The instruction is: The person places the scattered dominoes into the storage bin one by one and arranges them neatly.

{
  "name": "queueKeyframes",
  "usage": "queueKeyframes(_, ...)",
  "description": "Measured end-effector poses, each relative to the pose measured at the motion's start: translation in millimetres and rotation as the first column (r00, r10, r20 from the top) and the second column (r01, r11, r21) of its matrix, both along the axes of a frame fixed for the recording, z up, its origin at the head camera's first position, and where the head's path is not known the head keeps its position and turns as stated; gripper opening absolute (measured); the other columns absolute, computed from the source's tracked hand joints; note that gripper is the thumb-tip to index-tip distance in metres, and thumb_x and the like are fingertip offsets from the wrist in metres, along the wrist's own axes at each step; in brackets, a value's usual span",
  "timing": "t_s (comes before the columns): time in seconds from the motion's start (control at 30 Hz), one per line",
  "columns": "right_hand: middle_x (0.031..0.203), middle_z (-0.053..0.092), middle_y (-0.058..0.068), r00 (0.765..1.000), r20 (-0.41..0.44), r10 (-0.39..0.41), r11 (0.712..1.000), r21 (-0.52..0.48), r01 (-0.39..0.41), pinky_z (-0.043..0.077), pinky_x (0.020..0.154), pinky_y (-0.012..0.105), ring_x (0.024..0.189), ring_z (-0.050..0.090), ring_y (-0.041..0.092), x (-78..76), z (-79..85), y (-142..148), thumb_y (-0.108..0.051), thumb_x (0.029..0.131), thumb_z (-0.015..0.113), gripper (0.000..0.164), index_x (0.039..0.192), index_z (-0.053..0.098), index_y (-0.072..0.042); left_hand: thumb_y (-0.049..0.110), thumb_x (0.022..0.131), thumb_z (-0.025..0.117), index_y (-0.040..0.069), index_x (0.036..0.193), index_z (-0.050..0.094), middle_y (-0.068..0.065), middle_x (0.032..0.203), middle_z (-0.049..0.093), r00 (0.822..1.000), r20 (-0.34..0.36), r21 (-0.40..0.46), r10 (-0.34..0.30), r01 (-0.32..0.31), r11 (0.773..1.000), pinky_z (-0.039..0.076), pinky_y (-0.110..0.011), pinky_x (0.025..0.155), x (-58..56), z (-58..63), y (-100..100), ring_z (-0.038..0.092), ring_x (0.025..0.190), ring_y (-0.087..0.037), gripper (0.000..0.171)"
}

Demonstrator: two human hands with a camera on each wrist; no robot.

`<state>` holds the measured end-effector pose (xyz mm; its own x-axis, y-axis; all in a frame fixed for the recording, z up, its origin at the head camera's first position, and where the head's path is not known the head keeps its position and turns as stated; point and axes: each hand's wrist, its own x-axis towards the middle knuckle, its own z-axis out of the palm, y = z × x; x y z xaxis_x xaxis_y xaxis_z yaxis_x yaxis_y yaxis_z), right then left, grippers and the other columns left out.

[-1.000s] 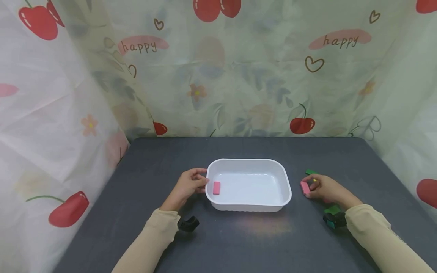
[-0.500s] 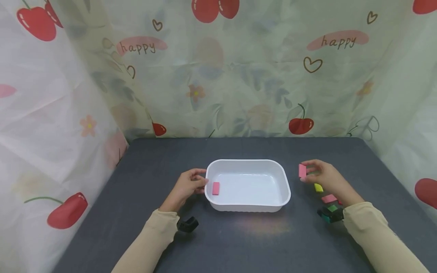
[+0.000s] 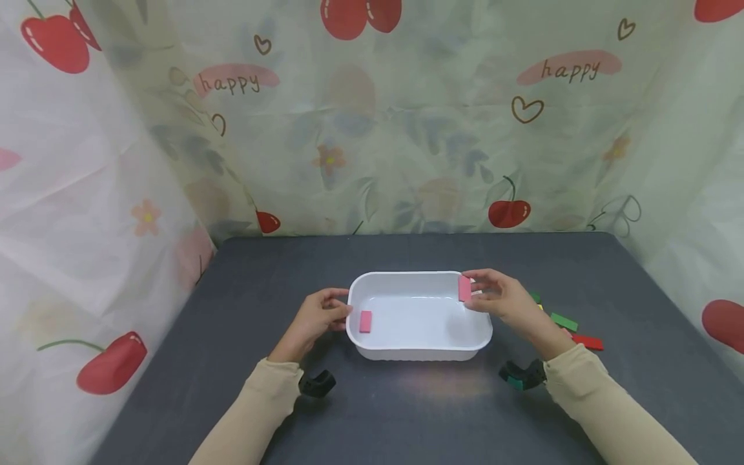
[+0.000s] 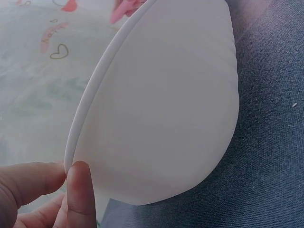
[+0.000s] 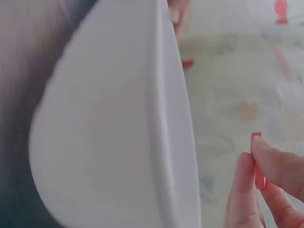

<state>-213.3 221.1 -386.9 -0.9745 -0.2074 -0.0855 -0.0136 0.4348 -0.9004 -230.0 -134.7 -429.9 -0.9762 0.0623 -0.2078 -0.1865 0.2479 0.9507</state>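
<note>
A white plastic tub (image 3: 418,326) rests on the dark table. My left hand (image 3: 314,321) holds its left rim; in the left wrist view, the thumb and a finger (image 4: 81,194) pinch the rim (image 4: 90,97). Over the tub's right end, my right hand (image 3: 511,307) grips a pink rectangular block (image 3: 464,289) by its fingertips. The right wrist view shows that pink block (image 5: 260,180) beside the tub's wall (image 5: 104,118), apart from it. Another pink block (image 3: 365,321) lies inside the tub at its left end.
Right of the tub, partly behind my right hand, lie several loose blocks: a green block (image 3: 564,321), a red block (image 3: 588,341), and partly hidden pink, yellow and green ones. A patterned curtain (image 3: 407,129) hangs behind the table (image 3: 279,271). Each wrist wears a black device (image 3: 316,384).
My right hand has lifted the pink block and carried it left from the loose blocks to above the tub's right end. The left hand stays at the rim.
</note>
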Motion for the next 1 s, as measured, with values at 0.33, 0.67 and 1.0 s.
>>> queueKeyframes(0.33, 0.126, 0.055, 0.019, 0.996, 0.059, 0.064, 0.996, -0.066, -0.06, 0.054, 0.09, 0.04, 0.104, 0.063, 0.026, 6.5, -9.7, -36.2, -0.019, 0.085, 0.075, 0.059, 0.136, 0.05, -0.005, 0.007, 0.087, 0.07, 0.007, 0.128, 0.058, -0.012, 0.092, 0.067, 1.0, 0.0, -0.009, 0.0, 0.0, 1.0, 0.058, -0.028, 0.066, -0.7, -0.8, 0.3, 0.064, 0.069, -0.017, 0.042)
queueKeyframes(0.67, 0.115, 0.062, 0.018, 0.995, 0.054, 0.088, 0.995, -0.053, -0.085, 0.055, 0.079, 0.031, 0.089, 0.066, 0.021, -3.0, -20.8, -65.8, -0.009, 0.081, 0.077, 0.051, 0.128, 0.058, -0.002, 0.008, 0.087, 0.07, 0.008, 0.127, 0.059, -0.011, 0.091, 0.067, 1.0, -0.002, -0.011, 0.007, -0.007, 1.0, 0.058, -0.028, 0.067, -1.5, -2.6, 0.0, 0.064, 0.069, -0.017, 0.042)
queueKeyframes(1.0, 0.105, 0.067, 0.013, 0.994, 0.043, 0.099, 0.991, 0.085, -0.102, 0.053, 0.073, 0.026, 0.088, 0.066, 0.02, -6.3, -30.9, -80.6, -0.005, 0.077, 0.077, 0.047, 0.121, 0.063, -0.003, 0.008, 0.087, 0.07, 0.008, 0.128, 0.058, -0.011, 0.092, 0.066, 1.0, -0.007, -0.009, 0.0, 0.0, 1.0, 0.057, -0.028, 0.067, -2.2, -4.7, -0.5, 0.064, 0.07, -0.017, 0.043)
